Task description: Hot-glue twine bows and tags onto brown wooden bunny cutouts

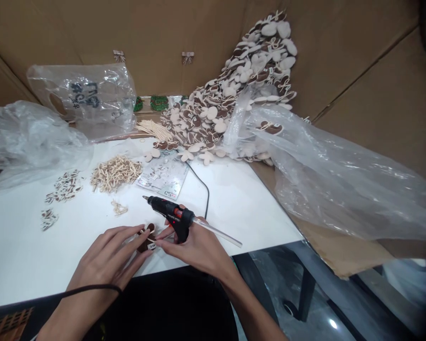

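My left hand [104, 260] rests at the near edge of the white table, its fingers holding a small brown fuzzy piece [151, 228] with a pale cord bow across it. A little white label [151, 246] shows on the piece's lower side. My right hand [202, 248] grips a black hot glue gun [163, 208], whose nozzle points up and left, away from the piece. A clear glue stick [220, 232] sticks out of the gun's back. The right thumb and a fingertip also reach the piece's right side. Fingers hide part of the piece.
Cord bows [115, 174] lie heaped on the table near small labels [66, 185]. Behind the gun is a glossy board [165, 175]; a black cable [208, 189] runs beside it. Finished-looking brown and white pieces [213, 113] pile up at the back. Plastic bags [326, 170] flank the table.
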A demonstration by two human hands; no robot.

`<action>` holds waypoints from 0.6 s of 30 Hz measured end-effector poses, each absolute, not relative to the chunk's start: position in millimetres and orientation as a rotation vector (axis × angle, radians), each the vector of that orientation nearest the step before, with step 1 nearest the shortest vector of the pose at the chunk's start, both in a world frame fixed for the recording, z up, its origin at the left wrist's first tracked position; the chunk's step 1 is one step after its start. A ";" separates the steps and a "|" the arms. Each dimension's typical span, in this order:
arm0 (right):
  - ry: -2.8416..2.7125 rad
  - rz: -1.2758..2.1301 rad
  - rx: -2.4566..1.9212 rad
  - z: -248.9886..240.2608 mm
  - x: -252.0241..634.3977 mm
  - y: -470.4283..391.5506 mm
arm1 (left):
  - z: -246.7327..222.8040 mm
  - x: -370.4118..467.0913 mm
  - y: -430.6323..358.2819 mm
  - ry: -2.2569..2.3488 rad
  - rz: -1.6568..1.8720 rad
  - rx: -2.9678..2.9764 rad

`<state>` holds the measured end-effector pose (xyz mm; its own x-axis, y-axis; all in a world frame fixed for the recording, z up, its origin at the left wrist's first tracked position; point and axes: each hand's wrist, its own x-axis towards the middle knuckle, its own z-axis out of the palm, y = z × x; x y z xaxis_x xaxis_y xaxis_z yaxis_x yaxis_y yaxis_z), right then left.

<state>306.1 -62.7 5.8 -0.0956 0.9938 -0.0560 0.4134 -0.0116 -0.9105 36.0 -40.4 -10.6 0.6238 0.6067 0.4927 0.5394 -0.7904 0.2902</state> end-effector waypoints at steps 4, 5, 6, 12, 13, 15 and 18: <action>-1.581 1.076 -1.493 6.9 306.5 -63.0 | -8.7 38.2 -42.2 1.005 0.914 2.757; -1.583 1.075 -1.491 7.0 306.6 -63.0 | -8.0 39.1 -42.5 1.018 0.916 2.769; -1.583 1.076 -1.491 7.0 306.6 -63.0 | -7.3 40.1 -43.0 1.031 0.916 2.786; -1.554 1.097 -1.520 6.2 306.2 -63.9 | -9.8 48.3 -52.4 1.107 0.937 2.870; -1.545 1.108 -1.519 5.6 306.3 -64.2 | -11.5 49.7 -54.7 1.136 0.937 2.869; -1.530 1.124 -1.508 4.5 306.5 -64.6 | -14.4 52.0 -58.1 1.201 0.941 2.867; -1.497 1.149 -1.478 4.4 306.3 -64.6 | -14.9 52.9 -58.1 1.214 0.936 2.851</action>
